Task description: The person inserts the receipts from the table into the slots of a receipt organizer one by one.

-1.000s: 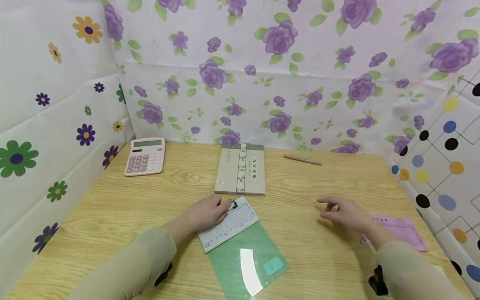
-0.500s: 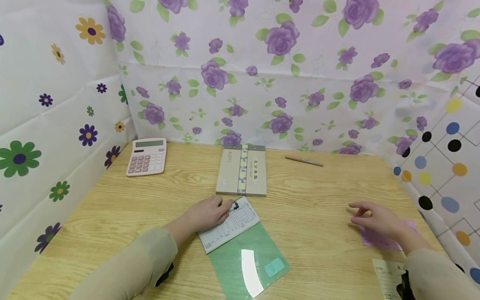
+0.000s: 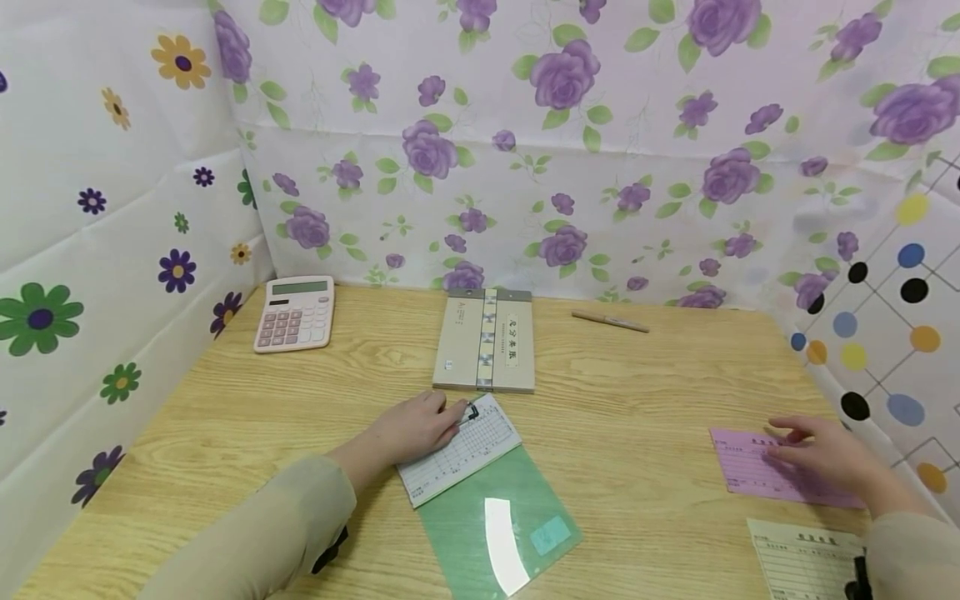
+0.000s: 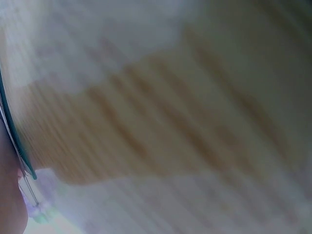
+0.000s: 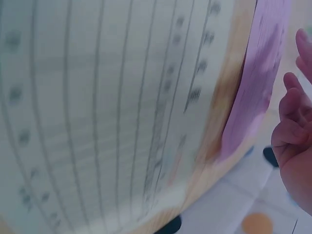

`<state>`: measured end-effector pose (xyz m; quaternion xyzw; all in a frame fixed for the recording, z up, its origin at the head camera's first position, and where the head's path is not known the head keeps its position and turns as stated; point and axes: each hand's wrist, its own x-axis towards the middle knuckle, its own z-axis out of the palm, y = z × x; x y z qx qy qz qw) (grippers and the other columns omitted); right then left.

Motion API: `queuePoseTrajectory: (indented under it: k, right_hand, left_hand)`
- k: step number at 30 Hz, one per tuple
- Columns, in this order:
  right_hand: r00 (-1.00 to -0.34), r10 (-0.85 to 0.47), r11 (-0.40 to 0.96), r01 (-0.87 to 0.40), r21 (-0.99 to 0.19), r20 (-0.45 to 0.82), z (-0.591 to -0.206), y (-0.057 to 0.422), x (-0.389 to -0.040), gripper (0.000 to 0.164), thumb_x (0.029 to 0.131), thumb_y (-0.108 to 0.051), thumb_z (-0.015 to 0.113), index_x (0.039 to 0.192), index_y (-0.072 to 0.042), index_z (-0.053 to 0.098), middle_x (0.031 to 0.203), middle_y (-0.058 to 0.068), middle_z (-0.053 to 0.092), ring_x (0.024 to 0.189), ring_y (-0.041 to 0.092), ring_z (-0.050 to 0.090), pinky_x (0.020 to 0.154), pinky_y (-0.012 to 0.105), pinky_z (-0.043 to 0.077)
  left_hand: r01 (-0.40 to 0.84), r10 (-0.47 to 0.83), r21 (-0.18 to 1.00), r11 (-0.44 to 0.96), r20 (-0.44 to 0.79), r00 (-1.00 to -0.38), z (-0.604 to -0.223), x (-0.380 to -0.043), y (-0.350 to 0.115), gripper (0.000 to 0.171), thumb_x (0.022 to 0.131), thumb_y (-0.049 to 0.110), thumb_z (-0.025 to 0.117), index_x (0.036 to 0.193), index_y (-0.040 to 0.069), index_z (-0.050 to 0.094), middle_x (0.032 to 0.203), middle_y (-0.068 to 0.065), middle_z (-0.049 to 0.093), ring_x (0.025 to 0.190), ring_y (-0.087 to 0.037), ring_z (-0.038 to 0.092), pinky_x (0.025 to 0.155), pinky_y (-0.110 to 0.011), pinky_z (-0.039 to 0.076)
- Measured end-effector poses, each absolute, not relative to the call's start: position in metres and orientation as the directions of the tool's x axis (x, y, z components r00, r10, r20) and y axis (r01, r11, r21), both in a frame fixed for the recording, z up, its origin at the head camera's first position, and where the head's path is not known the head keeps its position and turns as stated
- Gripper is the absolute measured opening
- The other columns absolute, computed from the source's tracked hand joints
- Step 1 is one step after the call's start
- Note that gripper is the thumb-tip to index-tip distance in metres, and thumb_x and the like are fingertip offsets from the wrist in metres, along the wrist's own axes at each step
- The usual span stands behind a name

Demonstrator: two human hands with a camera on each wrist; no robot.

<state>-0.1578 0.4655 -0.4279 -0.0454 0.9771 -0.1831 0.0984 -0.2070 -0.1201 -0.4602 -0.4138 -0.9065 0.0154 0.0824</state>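
Note:
My left hand (image 3: 416, 427) lies over a white printed form sheet (image 3: 472, 442) at the top of a green plastic folder (image 3: 465, 508). Its fingers pinch the upper edge beside a black binder clip (image 3: 472, 411). In the left wrist view, a fingertip (image 4: 10, 200) and the clip's wire handle (image 4: 30, 192) show at the left edge. My right hand (image 3: 821, 454) hovers above a pink printed slip (image 3: 738, 467), loosely bent and holding nothing. Nearer me lies a pale yellow printed slip (image 3: 806, 554), partly hidden by the right sleeve.
A pink-and-white calculator (image 3: 295, 313) stands at the back left. A beige ledger pack (image 3: 461, 342) with a band sits at the back middle, and a tan pen (image 3: 610, 321) lies to its right. Flowered cloth walls border the wooden table (image 3: 630, 517).
My right hand has moved from the table's middle right to above the pink slip, and its sleeve has uncovered more of the pale slip. The left hand has stayed in place.

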Motion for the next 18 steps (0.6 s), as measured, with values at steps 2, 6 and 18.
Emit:
queuePoseTrajectory:
  k: [2,6,18]
  right_hand:
    - [-0.974,-0.112,0.935,-0.035,-0.354,-0.199,-0.429,0.474,-0.157,0.069,0.084,-0.044,0.067,0.125,0.009,0.051,0.104,0.028,0.059,0.097,0.047,0.054,0.078,0.060,0.041]
    - [-0.965,-0.088,0.942,0.000,-0.336,-0.247,-0.430,0.487,-0.153,0.073,0.082,-0.048,0.066,0.125,0.010,0.051,0.109,0.035,0.055,0.099,0.051,0.052,0.078,0.061,0.040]
    - [-0.964,-0.013,0.973,0.049,-0.226,-0.264,-0.444,0.505,-0.144,0.081,0.078,-0.062,0.062,0.122,0.005,0.055,0.116,0.041,0.046,0.102,0.060,0.039,0.079,0.069,0.031]
  left_hand:
    - [0.749,0.754,-0.095,0.656,0.139,-0.642,-0.461,-0.207,-0.121,0.042,0.097,0.030,0.047,0.136,0.012,0.048,0.085,-0.002,0.046,0.066,-0.011,0.039,0.054,-0.023,0.039]
    - [0.750,0.756,-0.106,0.653,0.151,-0.637,-0.462,-0.208,-0.121,0.042,0.097,0.031,0.048,0.135,0.013,0.049,0.085,-0.002,0.046,0.066,-0.011,0.039,0.052,-0.023,0.038]
    - [0.746,0.751,-0.100,0.659,0.137,-0.645,-0.461,-0.208,-0.120,0.042,0.097,0.031,0.048,0.136,0.013,0.049,0.085,-0.002,0.046,0.066,-0.011,0.039,0.053,-0.024,0.038]
